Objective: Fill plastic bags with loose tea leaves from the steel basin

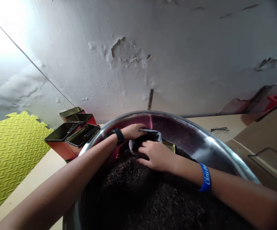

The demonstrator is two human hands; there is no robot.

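A small open bag-like container [159, 136] with a greyish-white rim and a dark inside rests tilted in a large shiny metal basin [202, 135]. My left hand [134, 131] is closed on its far left rim, the fingertips partly hidden behind it. At the near side, my right hand [156, 156] has its fingers over the rim into the mouth and its thumb lower outside. Dark, crumbly soil [138, 182] fills the basin below both hands. Just right of the bag, a gold-coloured tin edge [169, 146] shows, partly covered by my right hand.
Several open red tins [68, 140] with dark rims stand left of the basin; black-handled items lie across two of them. A yellow foam mat [11, 159] is farther left. Eyeglasses [219, 130] and a cardboard box [265, 137] are at the right. A peeling wall [176, 64] rises behind.
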